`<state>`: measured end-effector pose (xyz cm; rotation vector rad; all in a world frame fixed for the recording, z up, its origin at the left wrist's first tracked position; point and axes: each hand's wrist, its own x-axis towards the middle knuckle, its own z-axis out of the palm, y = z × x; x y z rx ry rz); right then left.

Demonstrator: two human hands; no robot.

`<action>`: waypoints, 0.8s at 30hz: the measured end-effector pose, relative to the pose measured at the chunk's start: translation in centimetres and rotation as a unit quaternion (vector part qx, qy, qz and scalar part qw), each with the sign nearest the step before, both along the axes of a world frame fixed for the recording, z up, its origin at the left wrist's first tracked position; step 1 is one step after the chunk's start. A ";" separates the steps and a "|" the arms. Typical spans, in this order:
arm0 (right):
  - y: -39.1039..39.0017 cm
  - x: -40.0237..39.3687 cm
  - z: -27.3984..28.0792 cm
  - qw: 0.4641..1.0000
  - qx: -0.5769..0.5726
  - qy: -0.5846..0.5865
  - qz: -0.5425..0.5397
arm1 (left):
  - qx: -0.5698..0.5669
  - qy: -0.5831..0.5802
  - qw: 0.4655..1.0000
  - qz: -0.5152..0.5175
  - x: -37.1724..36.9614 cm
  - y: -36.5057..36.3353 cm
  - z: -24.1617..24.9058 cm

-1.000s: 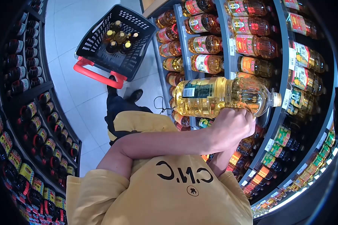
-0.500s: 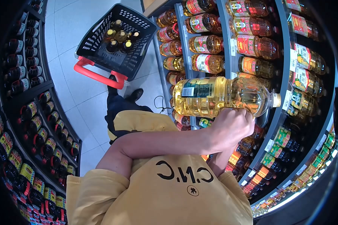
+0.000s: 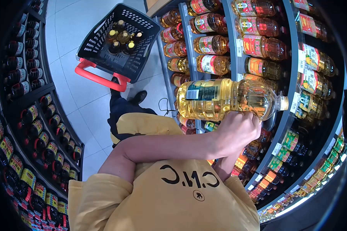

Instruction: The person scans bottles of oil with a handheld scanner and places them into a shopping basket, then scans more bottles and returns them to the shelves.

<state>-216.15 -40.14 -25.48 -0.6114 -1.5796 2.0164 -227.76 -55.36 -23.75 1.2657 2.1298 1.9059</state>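
A large clear bottle of golden cooking oil lies nearly level across the view, its pale cap pointing right and a dark green label with a barcode facing me. My left hand is closed around the grip on the bottle's near side, with the left forearm stretched across my chest. Behind that wrist, my right forearm comes up from the other side; the hand itself is hidden, so its fingers and any contact with the bottle do not show.
Oil bottles fill the shelves on the right, with price tags on the edges. A black shopping basket with a red handle holds several bottles, on the tiled floor. Dark bottles line the left shelves.
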 end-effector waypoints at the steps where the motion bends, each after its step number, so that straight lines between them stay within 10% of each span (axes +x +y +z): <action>1: -0.1 0.0 0.0 1.000 -0.001 -0.001 -0.001 | -0.002 0.000 1.000 -0.003 0.0 -0.1 0.0; 24: -1.2 -0.1 -0.7 1.000 0.002 -0.014 -0.012 | -0.003 0.013 1.000 0.016 0.5 -0.7 0.1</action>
